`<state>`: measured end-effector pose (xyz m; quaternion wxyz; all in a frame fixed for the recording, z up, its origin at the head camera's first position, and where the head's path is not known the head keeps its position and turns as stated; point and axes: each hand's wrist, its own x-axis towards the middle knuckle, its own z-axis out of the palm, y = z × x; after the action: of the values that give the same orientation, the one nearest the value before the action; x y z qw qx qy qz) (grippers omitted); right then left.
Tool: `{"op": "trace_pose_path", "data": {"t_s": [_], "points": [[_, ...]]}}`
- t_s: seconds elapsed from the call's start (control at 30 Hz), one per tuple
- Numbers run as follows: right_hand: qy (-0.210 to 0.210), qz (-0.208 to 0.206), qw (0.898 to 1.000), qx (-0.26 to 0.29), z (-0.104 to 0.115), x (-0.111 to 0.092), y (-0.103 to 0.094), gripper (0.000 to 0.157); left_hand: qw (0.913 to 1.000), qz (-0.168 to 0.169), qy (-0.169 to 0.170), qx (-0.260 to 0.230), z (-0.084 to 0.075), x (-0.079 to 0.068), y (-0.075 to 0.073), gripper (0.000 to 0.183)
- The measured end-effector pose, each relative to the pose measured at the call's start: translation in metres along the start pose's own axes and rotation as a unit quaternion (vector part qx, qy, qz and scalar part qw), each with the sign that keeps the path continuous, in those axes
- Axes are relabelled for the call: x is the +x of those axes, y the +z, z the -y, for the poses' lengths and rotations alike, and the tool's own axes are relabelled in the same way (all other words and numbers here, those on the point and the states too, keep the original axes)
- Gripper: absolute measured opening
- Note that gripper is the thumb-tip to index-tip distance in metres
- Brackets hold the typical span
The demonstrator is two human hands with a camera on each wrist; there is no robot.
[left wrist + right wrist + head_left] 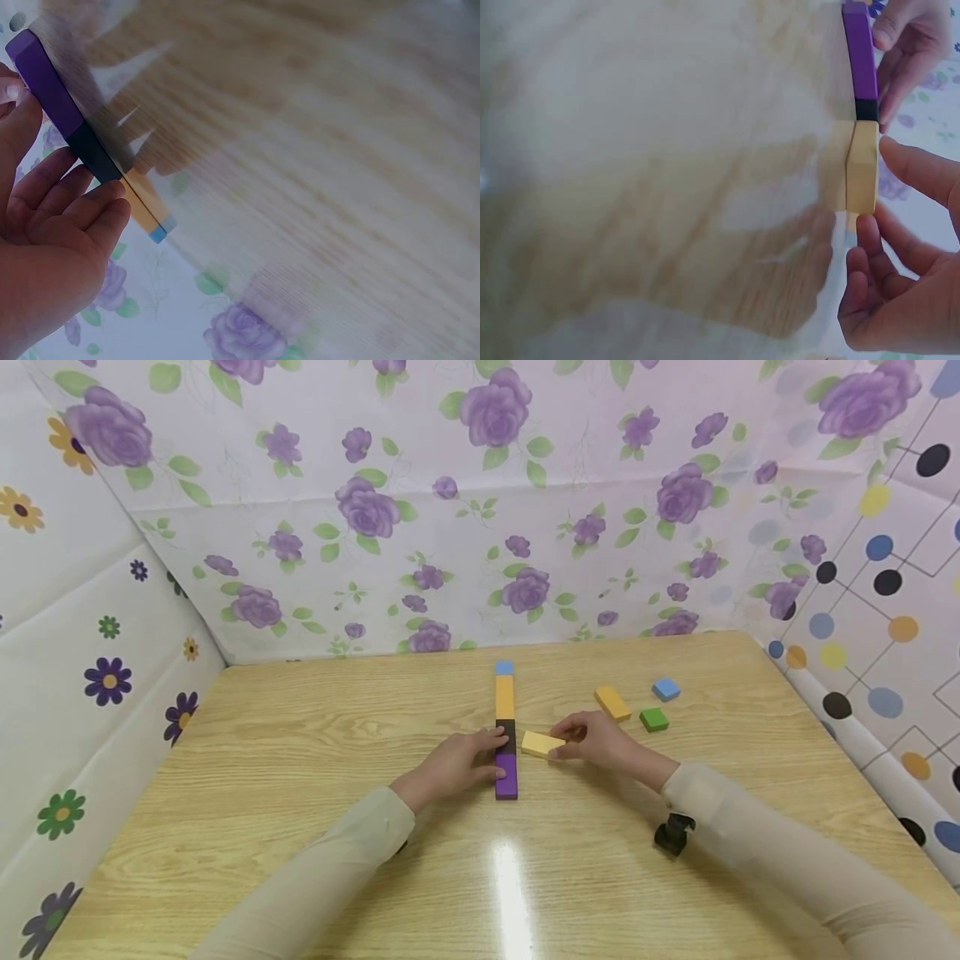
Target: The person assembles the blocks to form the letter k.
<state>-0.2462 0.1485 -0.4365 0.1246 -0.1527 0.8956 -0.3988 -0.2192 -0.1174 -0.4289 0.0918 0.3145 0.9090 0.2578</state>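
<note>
Right hand [597, 742] pinches pale yellow block [540, 744] just beside black block [510, 747]; left hand [453, 763], thumb and fingers apart, touches that plus purple block [507, 784]

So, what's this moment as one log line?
Left hand: touches block row | Right hand: holds pale yellow block | Loose at right: orange block, blue block, green block

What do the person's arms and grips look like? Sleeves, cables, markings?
Long, plain cream sleeves to the wrists. Left grip and right grip: bare hands, no gloves. Small, boxy black device below the right cuff; below the left cuff, only a dark sliver shows. No cables or markings visible.
</note>
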Motion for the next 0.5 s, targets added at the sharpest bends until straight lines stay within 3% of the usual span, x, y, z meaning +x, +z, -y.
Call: {"op": "trace_pose_path", "data": {"t_s": [0.3, 0.5], "points": [[-0.026, 0.009, 1.000, -0.002, -0.0014, 0.0012, -0.0001, 0.031, 1.0000, 0.003, -0.009, 0.002, -0.0009, -0.0007, -0.0006, 0.058], [-0.015, 0.015, 1.000, 0.008, 0.0011, 0.0008, 0.0042, 0.029, 0.9999, 0.004, -0.012, -0.001, -0.0011, -0.0013, -0.0007, 0.059]]}}
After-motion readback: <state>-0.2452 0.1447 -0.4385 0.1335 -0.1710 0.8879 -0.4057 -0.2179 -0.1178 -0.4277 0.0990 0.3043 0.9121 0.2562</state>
